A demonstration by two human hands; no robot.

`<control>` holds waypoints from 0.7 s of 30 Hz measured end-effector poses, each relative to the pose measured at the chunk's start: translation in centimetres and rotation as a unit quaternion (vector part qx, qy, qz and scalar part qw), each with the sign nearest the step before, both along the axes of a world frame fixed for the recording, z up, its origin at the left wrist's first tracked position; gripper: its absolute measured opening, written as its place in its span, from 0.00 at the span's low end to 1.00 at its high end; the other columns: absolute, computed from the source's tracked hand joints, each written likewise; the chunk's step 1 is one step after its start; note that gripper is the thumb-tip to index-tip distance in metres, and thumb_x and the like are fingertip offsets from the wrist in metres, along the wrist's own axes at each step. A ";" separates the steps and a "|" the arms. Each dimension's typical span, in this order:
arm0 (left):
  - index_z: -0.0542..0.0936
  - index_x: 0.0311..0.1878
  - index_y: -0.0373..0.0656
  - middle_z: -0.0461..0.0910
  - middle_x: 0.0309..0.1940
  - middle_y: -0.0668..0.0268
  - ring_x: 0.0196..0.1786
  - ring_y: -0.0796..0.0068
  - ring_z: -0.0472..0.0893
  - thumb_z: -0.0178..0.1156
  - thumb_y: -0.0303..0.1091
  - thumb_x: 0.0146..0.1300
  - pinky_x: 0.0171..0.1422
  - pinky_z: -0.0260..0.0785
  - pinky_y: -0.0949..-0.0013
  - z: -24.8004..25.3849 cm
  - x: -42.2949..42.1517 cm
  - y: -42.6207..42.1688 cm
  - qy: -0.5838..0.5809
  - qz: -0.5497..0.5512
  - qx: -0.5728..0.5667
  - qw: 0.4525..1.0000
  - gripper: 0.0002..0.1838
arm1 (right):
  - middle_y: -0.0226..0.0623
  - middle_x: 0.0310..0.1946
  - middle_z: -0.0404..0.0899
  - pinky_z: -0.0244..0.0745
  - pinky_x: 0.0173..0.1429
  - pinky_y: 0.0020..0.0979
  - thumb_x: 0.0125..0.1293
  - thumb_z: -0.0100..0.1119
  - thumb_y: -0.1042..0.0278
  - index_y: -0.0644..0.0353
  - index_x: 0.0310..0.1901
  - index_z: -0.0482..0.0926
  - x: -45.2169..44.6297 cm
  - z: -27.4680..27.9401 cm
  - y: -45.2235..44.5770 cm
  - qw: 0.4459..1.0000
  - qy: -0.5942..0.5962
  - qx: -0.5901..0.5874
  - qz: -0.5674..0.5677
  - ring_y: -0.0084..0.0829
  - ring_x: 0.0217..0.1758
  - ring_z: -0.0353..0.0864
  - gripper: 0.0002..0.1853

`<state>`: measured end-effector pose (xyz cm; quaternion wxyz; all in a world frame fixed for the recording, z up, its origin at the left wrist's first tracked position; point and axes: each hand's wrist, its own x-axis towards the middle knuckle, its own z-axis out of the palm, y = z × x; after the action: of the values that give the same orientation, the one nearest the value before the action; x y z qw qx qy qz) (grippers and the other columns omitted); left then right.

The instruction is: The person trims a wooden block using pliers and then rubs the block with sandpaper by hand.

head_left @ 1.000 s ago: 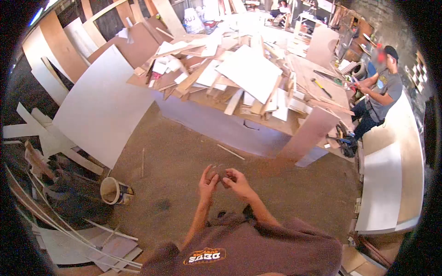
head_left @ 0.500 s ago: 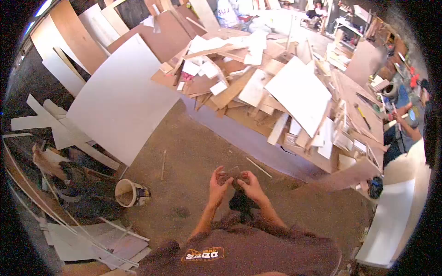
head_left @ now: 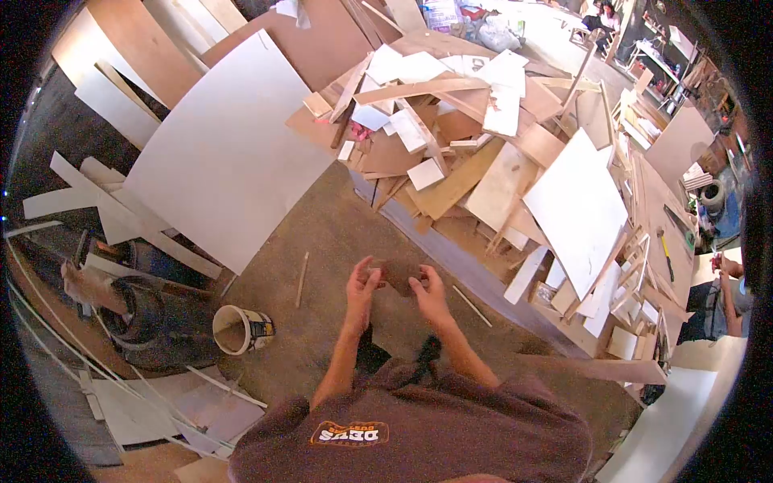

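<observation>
Between my hands is a small, flat brown piece (head_left: 400,275) that looks like sandpaper, held in front of my body above the floor. My left hand (head_left: 362,290) pinches its left edge between thumb and fingers. On the opposite edge, the thumb and fingers of my right hand (head_left: 428,291) close in the same way. The piece nearly matches the floor in colour, so its outline is faint.
A worktable (head_left: 523,315) ahead carries a heap of wood offcuts and white panels (head_left: 580,213). A bucket (head_left: 233,332) stands left on the floor, near a large leaning white sheet (head_left: 229,153). Thin sticks (head_left: 302,280) lie about. At far right another person's arm (head_left: 729,294) shows.
Both hands have risen and moved slightly away from my body, and the brown piece now shows its face more. The view has shifted, so the table's heap appears further right.
</observation>
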<state>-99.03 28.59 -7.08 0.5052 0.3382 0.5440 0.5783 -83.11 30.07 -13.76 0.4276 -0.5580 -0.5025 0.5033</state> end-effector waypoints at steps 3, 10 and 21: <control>0.69 0.64 0.41 0.78 0.49 0.64 0.51 0.72 0.78 0.61 0.36 0.67 0.54 0.73 0.68 -0.9 -2.2 3.6 0.026 -0.072 0.001 0.997 0.24 | 0.39 0.51 0.75 0.73 0.53 0.33 0.68 0.59 0.67 0.67 0.59 0.69 -2.3 -2.0 2.8 0.999 -0.036 0.019 -0.035 0.31 0.52 0.75 0.22; 0.67 0.65 0.44 0.76 0.51 0.64 0.48 0.72 0.79 0.57 0.42 0.69 0.53 0.74 0.63 -4.3 -10.7 15.6 -0.180 -0.129 0.087 0.971 0.25 | 0.38 0.48 0.77 0.72 0.54 0.30 0.69 0.55 0.69 0.67 0.58 0.69 -10.0 -1.0 12.5 0.987 0.114 -0.027 -0.108 0.29 0.51 0.76 0.18; 0.65 0.68 0.41 0.76 0.48 0.64 0.46 0.75 0.78 0.57 0.39 0.69 0.49 0.73 0.67 -3.1 -23.8 30.6 -0.208 -0.183 0.035 0.960 0.27 | 0.39 0.50 0.76 0.70 0.57 0.31 0.68 0.55 0.71 0.65 0.56 0.70 -24.1 3.1 25.8 0.979 0.001 0.060 -0.195 0.31 0.54 0.75 0.16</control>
<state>-122.85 59.19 -10.17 0.6921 0.3221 0.3350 0.5522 -107.22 55.87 -10.68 0.5504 -0.6182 -0.4129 0.3799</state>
